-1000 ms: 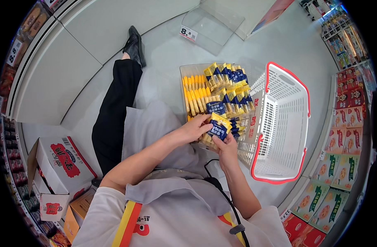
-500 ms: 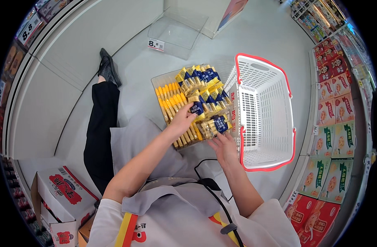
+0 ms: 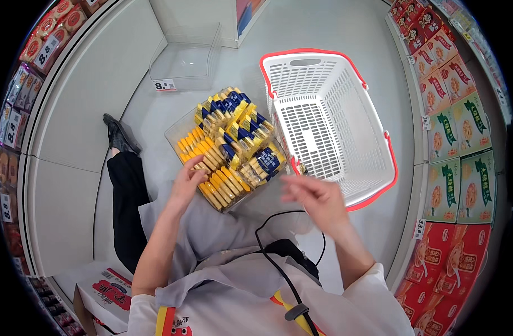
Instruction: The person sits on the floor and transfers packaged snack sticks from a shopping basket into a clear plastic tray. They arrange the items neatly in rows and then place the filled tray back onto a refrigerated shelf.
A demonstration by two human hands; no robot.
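The left hand [image 3: 184, 182] comes up from below with its wrist raised, fingers loosely bent and parted around an empty grip, at the near left side of a clear plastic bin [image 3: 179, 126]. The right hand [image 3: 323, 203] slants inward near the closest corner of a white shopping basket [image 3: 364, 148], fingers pointing left and partly bent; blur makes it impossible to tell whether they have hold of anything. Yellow-and-blue snack packets [image 3: 245, 134] fill the bin between the hands, those on the left standing in rows with yellow ends up.

Bin and red-rimmed basket stand side by side on a pale grey floor [image 3: 245, 70]. Beyond the bin lies a clear tray [image 3: 188, 59]. White shelf panels [image 3: 80, 134] curve along the left; green boxes [image 3: 444, 187] and red boxes [image 3: 430, 255] line the right.

A white carton [image 3: 102, 297] is cut off at lower left. Something small beside the basket's red handle, just above the right fingertips, is hard to make out.
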